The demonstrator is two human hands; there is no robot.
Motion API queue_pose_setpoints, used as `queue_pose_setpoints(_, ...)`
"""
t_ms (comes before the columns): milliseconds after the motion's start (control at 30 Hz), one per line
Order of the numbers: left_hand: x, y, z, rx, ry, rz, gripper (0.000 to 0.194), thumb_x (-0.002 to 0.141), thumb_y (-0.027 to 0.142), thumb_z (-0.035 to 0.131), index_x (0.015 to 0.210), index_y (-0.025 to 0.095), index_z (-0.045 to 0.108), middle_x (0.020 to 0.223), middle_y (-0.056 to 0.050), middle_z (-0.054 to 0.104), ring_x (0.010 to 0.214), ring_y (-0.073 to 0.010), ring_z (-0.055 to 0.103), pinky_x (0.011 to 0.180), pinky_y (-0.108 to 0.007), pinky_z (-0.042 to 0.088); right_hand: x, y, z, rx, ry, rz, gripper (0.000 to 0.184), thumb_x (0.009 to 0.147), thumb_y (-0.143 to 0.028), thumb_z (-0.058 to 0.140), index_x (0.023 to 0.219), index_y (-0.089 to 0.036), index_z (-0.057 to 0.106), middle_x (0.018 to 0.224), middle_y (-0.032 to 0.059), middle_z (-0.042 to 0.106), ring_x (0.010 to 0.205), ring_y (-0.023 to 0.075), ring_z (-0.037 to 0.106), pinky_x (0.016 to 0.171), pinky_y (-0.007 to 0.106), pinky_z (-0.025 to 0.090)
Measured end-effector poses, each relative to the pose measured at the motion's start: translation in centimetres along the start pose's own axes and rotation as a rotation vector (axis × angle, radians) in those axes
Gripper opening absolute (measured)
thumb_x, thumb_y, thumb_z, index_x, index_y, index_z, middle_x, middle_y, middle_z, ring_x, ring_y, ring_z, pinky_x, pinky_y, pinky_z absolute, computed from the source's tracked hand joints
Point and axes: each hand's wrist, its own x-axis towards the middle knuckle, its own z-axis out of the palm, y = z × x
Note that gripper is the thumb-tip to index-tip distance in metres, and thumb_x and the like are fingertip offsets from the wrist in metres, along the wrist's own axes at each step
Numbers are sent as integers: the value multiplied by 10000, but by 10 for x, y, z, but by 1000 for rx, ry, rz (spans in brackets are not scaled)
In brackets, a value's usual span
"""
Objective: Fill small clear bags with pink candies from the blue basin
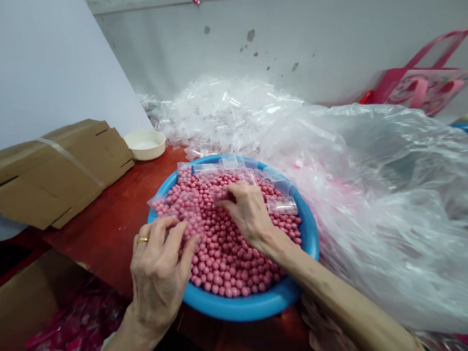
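Observation:
A round blue basin (242,309) holds a great many small pink beads (225,276). Over its left part, my left hand (160,267), with a ring on one finger, is curled on a clear plastic packet (189,221) with pink beads showing through. My right hand (249,212) reaches into the basin's middle with thumb and forefinger bent together; something clear shows at the fingertips, too blurred to name. Several clear plastic packets (233,163) lie along the far rim, and another clear packet (283,204) rests on the beads to the right.
Behind the basin lies a heap of clear plastic pieces (223,109). Clear plastic sheeting (393,227) covers the right side. On the left are flattened cardboard (53,176) and a white round dish (145,145). A box with magenta packets (77,320) sits below the red table (101,235).

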Motion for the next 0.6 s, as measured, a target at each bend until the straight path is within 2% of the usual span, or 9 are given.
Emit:
queue_pose_setpoints(133, 0, -1, 1, 1, -4, -2, 179, 803, 202, 633, 916, 68, 670, 896, -153, 635, 853, -278, 556, 765, -418, 472, 8, 4, 31, -71, -34, -84, 69, 803, -128, 582, 741, -140, 610, 781, 76, 648, 759, 194, 558, 735, 322, 423)
queue_pose_setpoints(233, -1, -2, 1, -6, 0, 4, 176, 801, 200, 635, 909, 66, 673, 887, -151, 635, 841, -276, 556, 763, -415, 472, 3, -3, 34, -104, -76, -169, 63, 838, -145, 533, 850, -136, 594, 849, 80, 633, 803, 190, 541, 754, 313, 427)
queue_pose_setpoints(333, -1, -3, 1, -7, 3, 14, 172, 792, 191, 646, 910, 69, 675, 884, -144, 635, 833, -271, 559, 768, -409, 470, -6, -7, 9, -132, -87, -203, 100, 850, -133, 481, 897, -145, 569, 812, 60, 595, 762, 187, 513, 710, 313, 431)
queue_pose_setpoints(433, 0, -2, 1, -3, 1, 12, 176, 796, 204, 644, 910, 74, 674, 875, -138, 633, 830, -271, 559, 759, -404, 467, -21, 4, -35, -278, 3, -170, 175, 878, -139, 398, 948, -151, 558, 798, 71, 549, 726, 207, 479, 675, 353, 425)
queue_pose_setpoints(467, 0, -2, 1, 1, -1, 13, 180, 798, 213, 642, 910, 76, 673, 873, -138, 632, 830, -274, 560, 755, -406, 467, -27, 11, -50, -362, 51, -180, 198, 882, -139, 381, 975, -147, 555, 863, 95, 555, 818, 230, 487, 742, 384, 424)
queue_pose_setpoints(500, 1, -2, 1, 6, -2, 11, 185, 802, 222, 639, 913, 77, 671, 874, -139, 632, 833, -279, 562, 750, -409, 466, -33, 20, -63, -424, 5, -230, 193, 885, -155, 380, 951, -140, 561, 867, 105, 553, 836, 241, 484, 753, 394, 424)
queue_pose_setpoints(600, 1, -3, 1, 19, -4, 7, 202, 811, 242, 629, 933, 84, 665, 897, -143, 636, 847, -293, 573, 739, -422, 466, -49, 39, -85, -549, -161, -175, 253, 903, -144, 331, 812, -150, 567, 771, 86, 524, 741, 220, 465, 724, 386, 414)
